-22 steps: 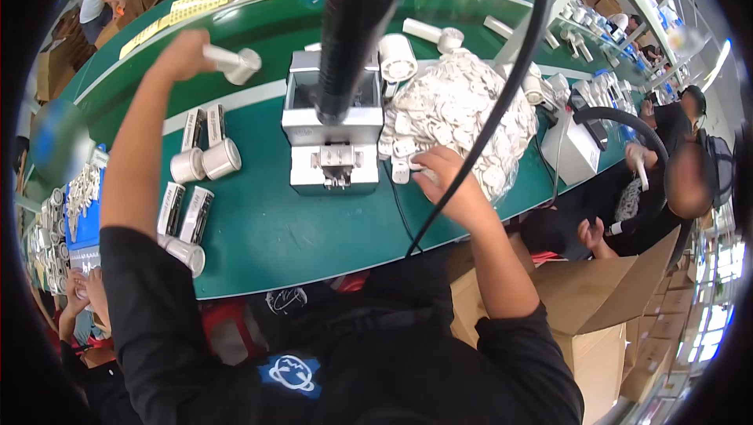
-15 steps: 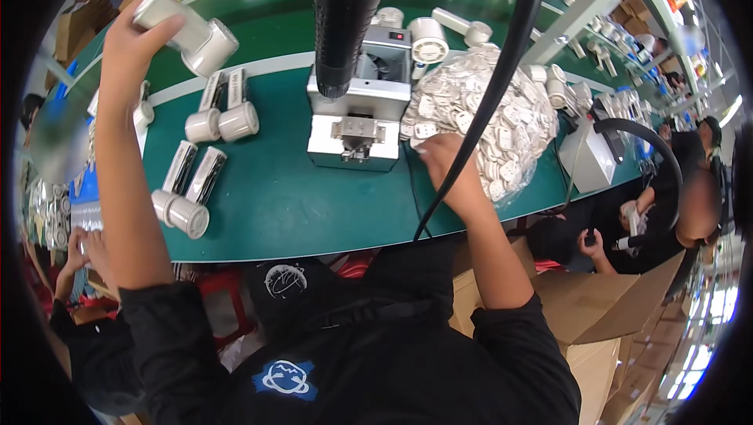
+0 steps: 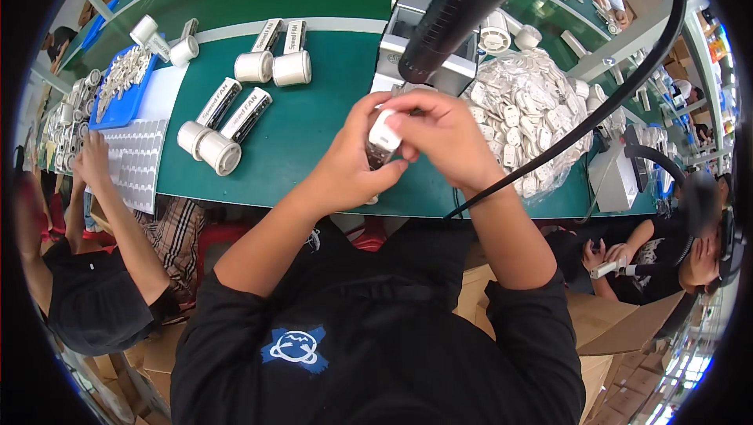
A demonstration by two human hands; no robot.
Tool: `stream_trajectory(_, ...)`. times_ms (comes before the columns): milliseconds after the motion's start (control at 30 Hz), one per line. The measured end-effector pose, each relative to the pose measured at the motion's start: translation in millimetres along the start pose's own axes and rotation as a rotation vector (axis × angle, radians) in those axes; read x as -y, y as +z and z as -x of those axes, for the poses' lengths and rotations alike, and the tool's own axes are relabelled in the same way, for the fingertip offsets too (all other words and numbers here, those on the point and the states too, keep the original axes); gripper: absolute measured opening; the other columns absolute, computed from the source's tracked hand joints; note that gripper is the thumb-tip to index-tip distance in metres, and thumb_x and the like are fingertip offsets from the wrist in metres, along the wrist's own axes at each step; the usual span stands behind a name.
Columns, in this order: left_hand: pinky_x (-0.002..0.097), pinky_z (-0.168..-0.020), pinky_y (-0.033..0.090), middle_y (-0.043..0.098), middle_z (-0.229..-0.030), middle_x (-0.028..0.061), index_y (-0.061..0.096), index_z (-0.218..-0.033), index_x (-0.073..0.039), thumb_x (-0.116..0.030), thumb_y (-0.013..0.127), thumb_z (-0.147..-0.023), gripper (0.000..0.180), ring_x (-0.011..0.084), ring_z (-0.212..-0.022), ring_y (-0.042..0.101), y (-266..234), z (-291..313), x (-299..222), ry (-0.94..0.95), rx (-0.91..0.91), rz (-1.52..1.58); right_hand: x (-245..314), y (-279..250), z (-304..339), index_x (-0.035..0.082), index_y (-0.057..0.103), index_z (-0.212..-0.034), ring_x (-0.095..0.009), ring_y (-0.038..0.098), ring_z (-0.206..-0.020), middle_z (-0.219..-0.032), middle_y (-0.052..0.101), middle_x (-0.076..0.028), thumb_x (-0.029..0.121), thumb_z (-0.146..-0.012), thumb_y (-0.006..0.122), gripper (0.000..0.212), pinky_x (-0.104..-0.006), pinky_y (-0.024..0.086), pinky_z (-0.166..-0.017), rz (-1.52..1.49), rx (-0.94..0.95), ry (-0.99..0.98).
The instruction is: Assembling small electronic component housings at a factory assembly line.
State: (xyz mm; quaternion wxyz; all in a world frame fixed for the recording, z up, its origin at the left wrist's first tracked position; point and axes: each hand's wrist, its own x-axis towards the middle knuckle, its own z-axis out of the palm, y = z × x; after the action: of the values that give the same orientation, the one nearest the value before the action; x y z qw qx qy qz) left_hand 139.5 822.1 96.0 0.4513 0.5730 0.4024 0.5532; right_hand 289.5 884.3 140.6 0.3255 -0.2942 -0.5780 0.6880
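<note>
Both my hands meet in front of the small grey machine [image 3: 388, 64]. My left hand [image 3: 343, 160] is closed around a handheld fan [image 3: 380, 157], most of which its fingers hide; a dark, shiny side shows. At the fan's upper end sits a small white plastic cap [image 3: 385, 128], pinched by the thumb and fingers of my right hand [image 3: 449, 139]. Whether the cap is fully seated, I cannot tell. Left of my hands, several white handheld fans [image 3: 292, 68] lie on the green table [image 3: 314, 178] in pairs, with dark labelled handles.
A clear bag of small white plastic parts [image 3: 522, 115] lies right of the machine. A black tube [image 3: 447, 25] and a looping black cable [image 3: 580, 123] hang overhead. A blue tray [image 3: 100, 115] and a label sheet [image 3: 145, 162] lie left. Co-workers sit on both sides.
My left hand has come down from the far left with the fan to the middle. My right hand has left the bag's edge and joined it, now on the white cap.
</note>
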Motion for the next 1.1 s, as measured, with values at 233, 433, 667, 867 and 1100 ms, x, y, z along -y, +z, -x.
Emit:
stream_trajectory(233, 0.0337, -0.094, 0.036, 0.041, -0.124, 0.0161, 0.02, -0.136, -0.002, -0.024, 0.049, -0.087, 0.061, 0.0222, -0.113, 0.044, -7.2, -5.8, -11.0, 0.054, 0.227, -0.018, 6.0, -0.2, 13.7, 0.002, 0.058, -0.093, -0.006, 0.053, -0.062, -0.081, 0.058, -0.002, 0.007, -0.08, 0.063, 0.015, -0.0187, 0.043, -0.056, 0.109, 0.0, 0.111)
stream_trajectory(433, 0.0311, -0.085, 0.041, 0.048, -0.11, 0.012, 0.036, -0.126, -0.003, -0.04, 0.052, -0.087, 0.056, 0.0203, -0.098, 0.051, -5.3, 2.2, 4.8, 0.172, 0.197, -0.041, 6.8, 1.9, 15.8, 0.005, 0.047, -0.081, -0.007, 0.05, -0.062, -0.073, 0.052, -0.001, 0.004, -0.077, 0.067, 0.02, -0.0198, 0.042, -0.056, 0.111, -0.052, 0.059)
stream_trajectory(667, 0.0286, -0.069, 0.042, 0.051, -0.09, 0.0087, 0.044, -0.114, -0.002, -0.046, 0.057, -0.083, 0.055, 0.0192, -0.078, 0.05, 2.3, 14.3, 19.1, 0.282, 0.073, -0.115, 62.2, -23.5, -26.8, -0.002, 0.038, -0.118, -0.017, 0.053, -0.085, -0.089, 0.054, -0.009, 0.0, -0.077, 0.06, 0.046, -0.0278, 0.041, -0.078, 0.394, -0.609, -1.132)
stream_trajectory(867, 0.027, -0.062, 0.042, 0.052, -0.079, 0.0065, 0.045, -0.111, -0.001, -0.044, 0.057, -0.083, 0.053, 0.0162, -0.068, 0.051, 4.9, 16.6, 34.3, 0.415, -0.028, -0.06, 69.8, 8.2, -34.9, -0.004, 0.048, -0.109, -0.014, 0.056, -0.059, -0.068, 0.056, -0.008, 0.0, -0.078, 0.057, 0.032, -0.0248, 0.045, -0.055, -0.077, -0.379, -0.581)
stream_trajectory(1100, 0.0237, -0.058, 0.043, 0.057, -0.078, 0.0064, 0.045, -0.107, -0.002, -0.028, 0.058, -0.083, 0.038, 0.0121, -0.065, 0.054, 2.8, 13.0, 37.0, 0.45, -0.18, 0.015, 24.3, -8.0, -44.8, -0.003, 0.035, -0.121, -0.019, 0.053, -0.052, -0.064, 0.053, -0.01, 0.003, -0.079, 0.055, 0.047, -0.0323, 0.048, -0.053, 0.06, -0.245, -0.682)
